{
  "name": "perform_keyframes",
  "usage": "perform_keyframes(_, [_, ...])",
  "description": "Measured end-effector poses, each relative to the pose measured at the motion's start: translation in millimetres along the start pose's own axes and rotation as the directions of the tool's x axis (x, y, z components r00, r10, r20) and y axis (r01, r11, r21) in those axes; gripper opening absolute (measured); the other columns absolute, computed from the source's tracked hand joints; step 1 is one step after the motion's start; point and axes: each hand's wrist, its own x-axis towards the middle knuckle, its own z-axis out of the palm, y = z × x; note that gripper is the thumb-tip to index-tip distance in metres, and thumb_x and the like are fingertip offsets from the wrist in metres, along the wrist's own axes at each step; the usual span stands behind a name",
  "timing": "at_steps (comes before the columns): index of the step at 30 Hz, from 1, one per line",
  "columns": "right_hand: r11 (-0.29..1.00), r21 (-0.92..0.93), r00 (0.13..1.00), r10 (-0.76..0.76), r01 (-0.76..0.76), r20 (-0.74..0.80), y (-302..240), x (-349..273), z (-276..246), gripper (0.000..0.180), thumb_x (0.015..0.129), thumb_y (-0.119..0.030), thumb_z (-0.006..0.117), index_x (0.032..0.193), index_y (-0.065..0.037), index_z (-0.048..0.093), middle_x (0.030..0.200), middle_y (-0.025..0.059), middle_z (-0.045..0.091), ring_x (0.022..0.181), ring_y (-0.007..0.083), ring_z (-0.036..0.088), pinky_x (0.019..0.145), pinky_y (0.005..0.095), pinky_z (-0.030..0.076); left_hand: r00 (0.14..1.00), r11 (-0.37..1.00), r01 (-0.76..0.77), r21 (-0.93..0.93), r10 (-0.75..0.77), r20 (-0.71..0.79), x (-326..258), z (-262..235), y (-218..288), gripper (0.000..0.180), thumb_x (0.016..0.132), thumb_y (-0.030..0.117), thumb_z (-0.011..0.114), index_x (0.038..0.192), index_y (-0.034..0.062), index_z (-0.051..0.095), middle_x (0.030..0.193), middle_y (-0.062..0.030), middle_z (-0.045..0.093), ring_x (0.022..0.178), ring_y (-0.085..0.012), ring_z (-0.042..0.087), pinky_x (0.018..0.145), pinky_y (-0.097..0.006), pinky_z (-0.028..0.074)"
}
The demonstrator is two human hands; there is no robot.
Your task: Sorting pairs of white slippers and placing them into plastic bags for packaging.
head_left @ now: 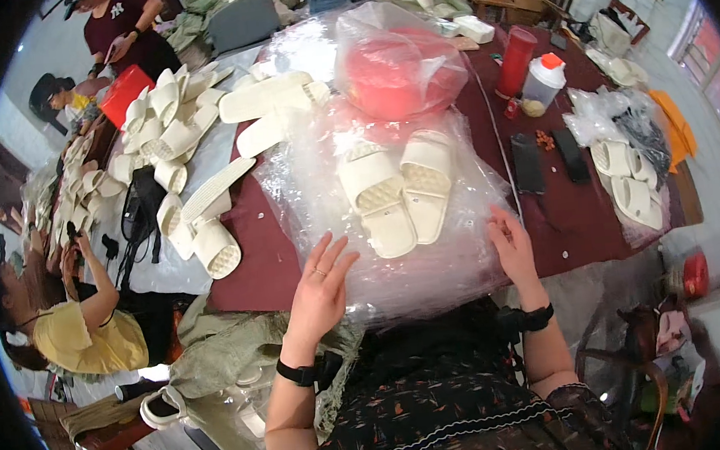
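Left hand: we see our left hand [320, 280] lying open, fingers spread, palm down on the near left edge of the plastic sheet [306, 187]; it grips nothing.
Right hand: our right hand [514, 245] rests flat and open on the near right edge of the same sheet, fingers pointing away from us, nothing held.
Slippers: a pair of cream slippers [400, 192] lies side by side, soles up, in the middle of the sheet, between our hands and a little beyond them, touching neither.
Sheet: we see it crumpled and clear, spread over the dark red table [253, 267] and hanging over the near edge.
Bag: a clear bag with a red basin [390, 74] inside stands just behind the slippers.
Pile: more cream slippers [174, 121] lie loose across the left of the table, well apart from our hands.
Right side: a red bottle [516, 60] and a jug with an orange cap [545, 82] stand near the far right, two dark phones [528, 163] lie flat nearer us, and bagged slippers [631, 178] sit at the right edge.
Others: a person in yellow [80, 327] sits at the left.
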Motion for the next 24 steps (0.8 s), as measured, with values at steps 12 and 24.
perform_keyframes(12, [0.997,0.043,0.895,-0.075,0.063,0.439,-35,-1,-30,0.043,0.087,0.0,0.059,0.128,-0.01,0.064,0.098,0.0016,0.064,0.085,0.0115,0.053,0.079,0.0255,0.044,0.937,0.996,0.035,0.088,-0.064,0.344,-14,2,-8,0.091,0.067,0.025,0.086,0.148,0.0303,0.044,0.159,-0.0249,0.023,0.132,-0.046,0.043,0.104,-0.05,0.042])
perform_keyframes(24, [0.885,-0.128,0.893,-0.45,0.449,0.016,-54,3,-18,0.009,0.079,-0.007,0.075,0.088,-0.006,0.073,0.096,0.0035,0.061,0.087,0.0196,0.052,0.076,0.0301,0.043,0.946,0.986,-0.041,0.163,-0.014,0.324,-29,3,14,0.106,0.051,0.044,0.093,0.145,0.0237,0.048,0.162,-0.0252,0.011,0.146,-0.0512,0.012,0.115,-0.058,0.025])
